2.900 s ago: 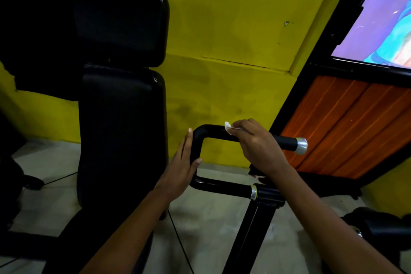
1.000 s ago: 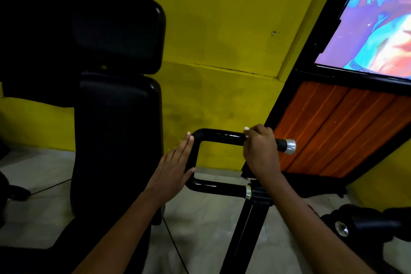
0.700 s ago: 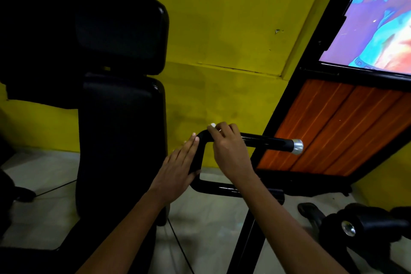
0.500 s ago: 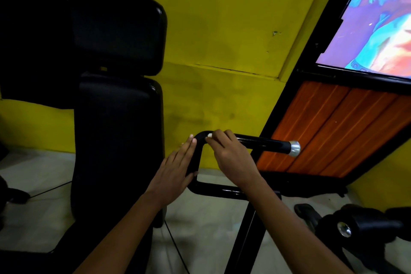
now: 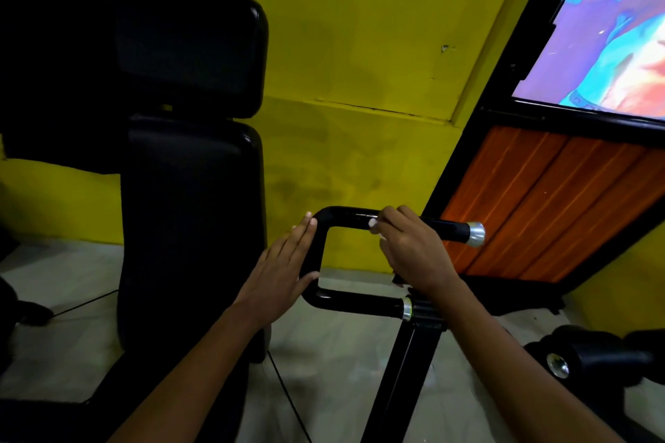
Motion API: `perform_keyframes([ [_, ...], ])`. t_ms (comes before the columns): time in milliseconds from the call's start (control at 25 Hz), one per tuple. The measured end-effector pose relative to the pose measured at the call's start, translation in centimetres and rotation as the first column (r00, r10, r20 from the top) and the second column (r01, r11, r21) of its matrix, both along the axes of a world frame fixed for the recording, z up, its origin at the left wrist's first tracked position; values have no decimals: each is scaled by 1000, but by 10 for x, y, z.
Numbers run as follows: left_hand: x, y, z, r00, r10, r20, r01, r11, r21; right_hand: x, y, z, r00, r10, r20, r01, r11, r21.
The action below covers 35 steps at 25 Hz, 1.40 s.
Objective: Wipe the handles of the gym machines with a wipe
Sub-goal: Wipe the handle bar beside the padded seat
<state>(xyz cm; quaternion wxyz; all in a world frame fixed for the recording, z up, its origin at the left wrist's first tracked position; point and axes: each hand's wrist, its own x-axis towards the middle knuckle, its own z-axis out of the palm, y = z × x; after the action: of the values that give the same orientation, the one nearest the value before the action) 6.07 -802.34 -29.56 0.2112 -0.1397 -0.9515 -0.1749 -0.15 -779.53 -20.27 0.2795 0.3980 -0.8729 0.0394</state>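
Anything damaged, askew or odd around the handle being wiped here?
Nothing much: the yellow wall has a small chip. The right hand grips the wipe on the handle.

A small gym, judging by its equipment: a black padded vinyl backrest (image 5: 190,227) topped by a separate black headrest pad (image 5: 187,39) stands upright against a bright yellow painted wall (image 5: 360,47), and beside it a glossy black U-shaped tubular steel handle (image 5: 320,252) with a chrome end cap (image 5: 475,234) is mounted on a black metal post (image 5: 403,370). A black foam roller pad with a metal end (image 5: 590,360) sits low at right. The pale tiled floor (image 5: 342,352) carries thin black cables (image 5: 288,396). A black-framed panel of orange wood slats (image 5: 547,205) holds a colourful poster (image 5: 611,29).
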Motion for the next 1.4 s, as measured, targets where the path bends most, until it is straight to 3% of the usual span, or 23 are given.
perform_keyframes([
  [200,3,-1,2,1000,9,27,-9,1000,2,-2,14,-6,999,23,28,-26,996,91],
  [360,3,1,3,1000,16,19,-16,1000,-5,-1,27,4,1000,-23,19,23,1000,-16],
  [560,0,0,1,1000,13,5,-13,1000,6,-4,39,-1,998,4,64,-7,999,44],
  [1200,1,3,2,1000,24,1,-24,1000,5,0,78,4,994,-81,75,82,997,2],
  [1400,2,3,4,999,30,10,-30,1000,-3,1,97,-1,960,-219,175,252,948,-196],
])
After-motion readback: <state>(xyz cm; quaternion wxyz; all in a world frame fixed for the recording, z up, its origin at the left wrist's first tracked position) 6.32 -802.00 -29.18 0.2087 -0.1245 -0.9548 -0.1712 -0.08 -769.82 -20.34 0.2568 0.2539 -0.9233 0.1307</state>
